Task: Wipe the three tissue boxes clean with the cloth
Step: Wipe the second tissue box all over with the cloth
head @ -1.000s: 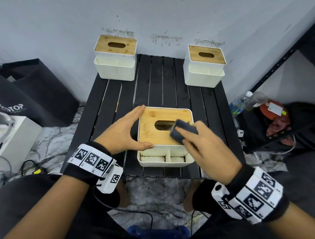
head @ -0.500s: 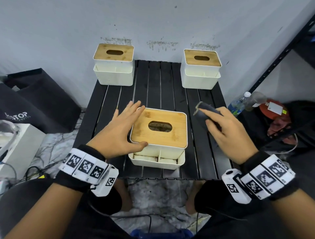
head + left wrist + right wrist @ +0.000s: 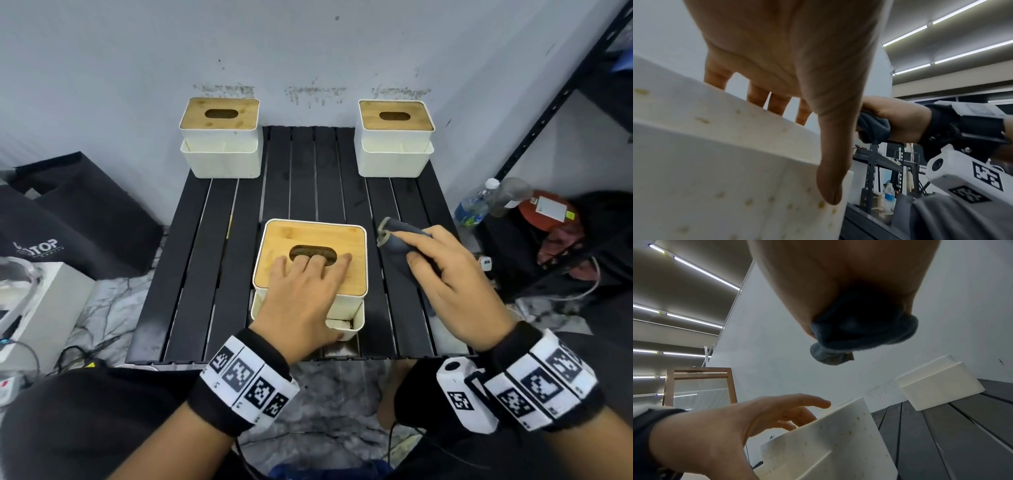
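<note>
left hand (image 3: 301, 291) flat on near tissue box (image 3: 349, 240); right hand (image 3: 455, 274) grip clamped on cloth (image 3: 397, 240).

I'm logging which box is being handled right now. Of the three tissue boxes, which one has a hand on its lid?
The near tissue box at the table's front: the left hand lies across its bamboo lid. The two far boxes by the wall stand untouched.

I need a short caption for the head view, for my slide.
Left hand rests on the near tissue box; right hand holds the cloth beside it.
</note>
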